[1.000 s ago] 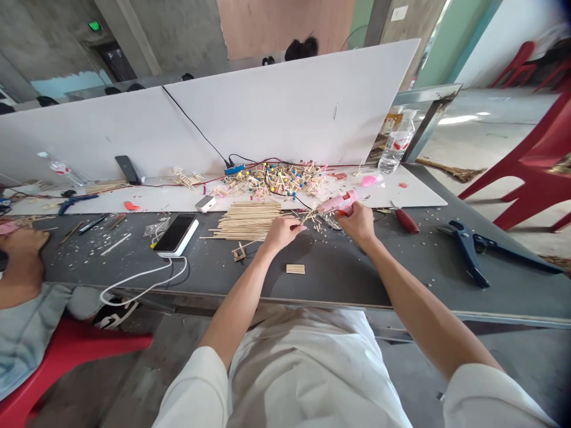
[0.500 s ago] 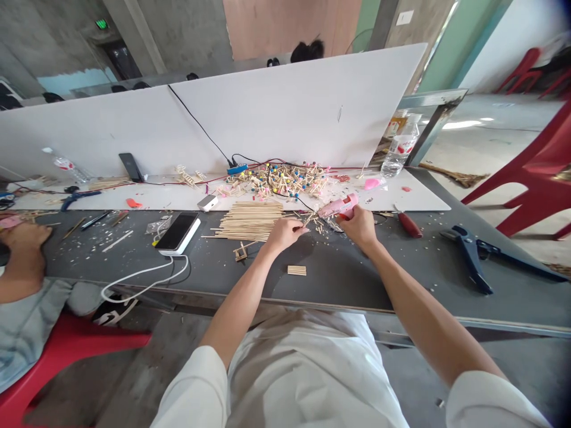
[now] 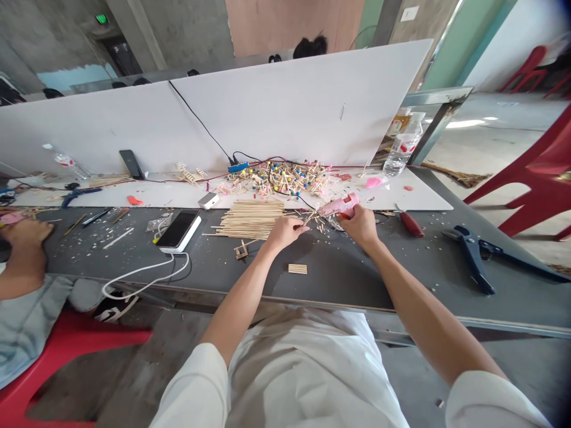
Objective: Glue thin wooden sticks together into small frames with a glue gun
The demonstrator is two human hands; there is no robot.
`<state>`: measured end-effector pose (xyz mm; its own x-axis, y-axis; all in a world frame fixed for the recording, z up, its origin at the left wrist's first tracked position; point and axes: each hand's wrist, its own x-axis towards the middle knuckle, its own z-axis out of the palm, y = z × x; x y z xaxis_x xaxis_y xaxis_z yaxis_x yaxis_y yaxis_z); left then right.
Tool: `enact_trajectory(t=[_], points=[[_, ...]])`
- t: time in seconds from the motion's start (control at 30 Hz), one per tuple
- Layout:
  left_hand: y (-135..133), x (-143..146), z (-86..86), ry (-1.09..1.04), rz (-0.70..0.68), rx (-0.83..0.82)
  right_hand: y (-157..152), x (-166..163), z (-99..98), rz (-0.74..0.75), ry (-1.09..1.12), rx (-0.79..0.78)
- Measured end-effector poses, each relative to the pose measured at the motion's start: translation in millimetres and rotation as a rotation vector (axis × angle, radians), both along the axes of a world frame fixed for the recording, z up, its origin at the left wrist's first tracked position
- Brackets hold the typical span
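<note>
My right hand (image 3: 360,226) grips a pink glue gun (image 3: 338,206), its nozzle aimed left at a small wooden stick piece (image 3: 306,219) pinched in my left hand (image 3: 282,230). Both hands hover just over the dark grey table (image 3: 339,276), right of a bundle of thin wooden sticks (image 3: 250,218). A small flat piece made of joined sticks (image 3: 297,268) lies on the table below my hands. Another small stick frame (image 3: 241,249) sits to the left of it.
A pile of finished stick figures with coloured beads (image 3: 281,177) lies by the white partition (image 3: 250,119). A phone on a charger (image 3: 178,230), red-handled pliers (image 3: 408,223), blue cutters (image 3: 473,255) and a water bottle (image 3: 398,153) are around. Another person's arm (image 3: 22,249) rests at far left.
Almost nothing: my hands stay together at the same spot with the glue gun and stick piece; the view has shifted slightly.
</note>
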<state>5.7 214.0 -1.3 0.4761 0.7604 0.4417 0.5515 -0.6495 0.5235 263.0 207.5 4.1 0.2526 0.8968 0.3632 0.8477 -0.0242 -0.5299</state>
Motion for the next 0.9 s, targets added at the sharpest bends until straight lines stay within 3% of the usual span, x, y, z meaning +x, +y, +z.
enact_trajectory(t=[0.9], points=[[0.2, -0.8, -0.7, 0.014, -0.006, 0.005, 0.7, 1.3, -0.4, 0.006, -0.018, -0.016]])
